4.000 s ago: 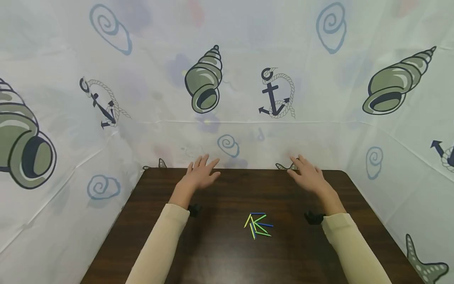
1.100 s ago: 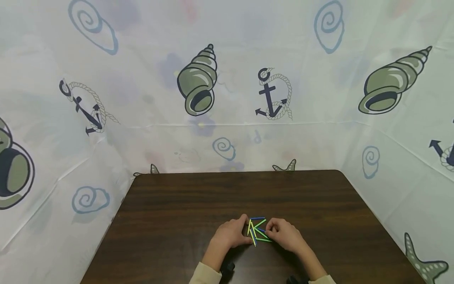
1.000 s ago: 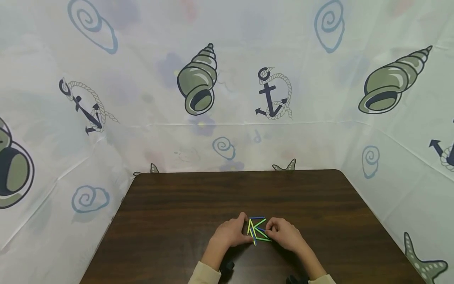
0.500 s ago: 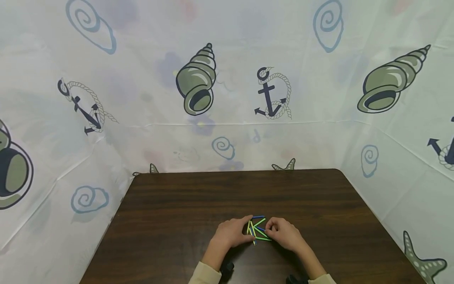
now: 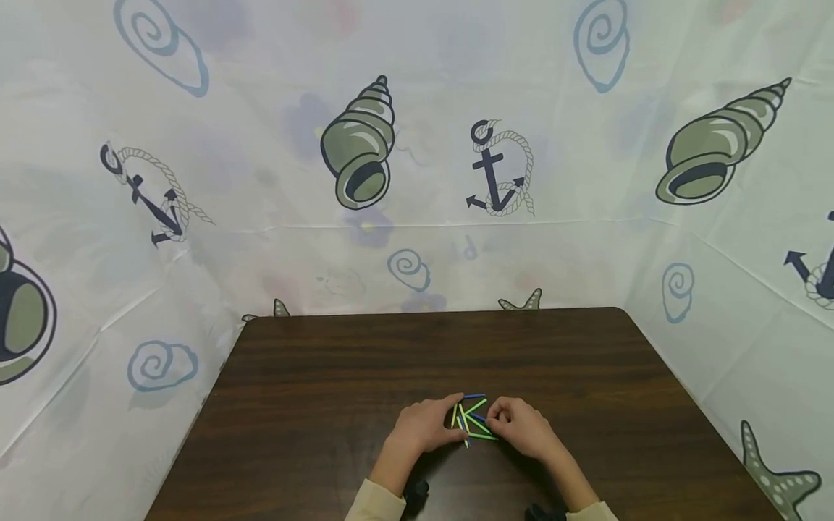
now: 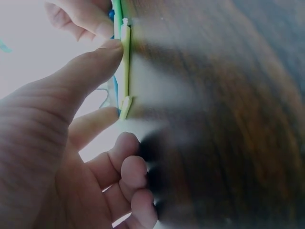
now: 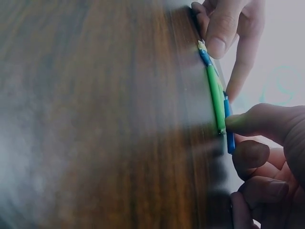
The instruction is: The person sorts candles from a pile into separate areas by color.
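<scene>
Several thin yellow, green and blue sticks lie in a loose, partly crossing cluster on the brown table. My left hand [image 5: 420,427] arches at the cluster's left side, index finger by the far blue stick [image 5: 476,396] and thumb at the near ends. In the left wrist view its thumb touches a yellow stick [image 6: 127,62], and the other fingers hang loosely bent. My right hand [image 5: 524,428] pinches the end of a blue stick [image 7: 229,124] between thumb and index finger, beside a green stick [image 7: 216,98]. Its fingertips partly hide the blue stick's end.
The dark wood-grain table [image 5: 313,369] extends around the cluster. Behind and beside it hangs a pale cloth [image 5: 430,159] printed with shells, anchors and starfish. A small black object [image 5: 415,496] sits at the left wrist, another [image 5: 544,512] at the right.
Both hands have come from over the table's far part to the sticks. Over the last second my left index finger has shifted right to the far blue stick; my right hand has barely moved.
</scene>
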Motion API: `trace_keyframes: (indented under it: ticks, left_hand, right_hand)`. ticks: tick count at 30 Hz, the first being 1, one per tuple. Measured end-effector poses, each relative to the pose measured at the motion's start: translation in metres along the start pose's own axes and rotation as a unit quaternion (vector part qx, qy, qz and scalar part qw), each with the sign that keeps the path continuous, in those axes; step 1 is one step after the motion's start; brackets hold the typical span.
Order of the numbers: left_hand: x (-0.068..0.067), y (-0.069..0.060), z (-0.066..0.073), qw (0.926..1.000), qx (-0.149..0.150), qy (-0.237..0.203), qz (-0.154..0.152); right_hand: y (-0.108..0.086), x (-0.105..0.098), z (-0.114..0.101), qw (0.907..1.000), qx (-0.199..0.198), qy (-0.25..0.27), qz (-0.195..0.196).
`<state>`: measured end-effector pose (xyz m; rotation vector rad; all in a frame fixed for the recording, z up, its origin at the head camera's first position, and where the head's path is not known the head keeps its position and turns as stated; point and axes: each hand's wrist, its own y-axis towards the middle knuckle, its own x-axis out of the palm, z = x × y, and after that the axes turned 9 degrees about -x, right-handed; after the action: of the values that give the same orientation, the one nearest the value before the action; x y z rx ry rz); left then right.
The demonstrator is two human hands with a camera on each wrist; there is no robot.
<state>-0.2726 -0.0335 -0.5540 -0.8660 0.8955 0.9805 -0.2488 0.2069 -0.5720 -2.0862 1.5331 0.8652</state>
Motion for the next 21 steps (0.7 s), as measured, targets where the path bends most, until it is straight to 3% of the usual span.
trace_keyframes:
  ticks: [7,16,21]
  left_hand:
    - [0.000,0.001,0.001,0.9999,-0.008,-0.009,-0.002]
    - [0.003,0.003,0.001,0.9999,-0.010,-0.002,-0.002]
    - [0.004,0.001,0.001,0.9999,-0.013,0.006,0.005]
  right_hand:
    - [0.002,-0.002,0.004,0.9996,0.000,0.027,-0.006]
    - [0.002,-0.011,0.012,0.9965,-0.032,0.074,-0.021]
    - [0.005,-0.015,0.014,0.9965,-0.035,0.074,-0.016]
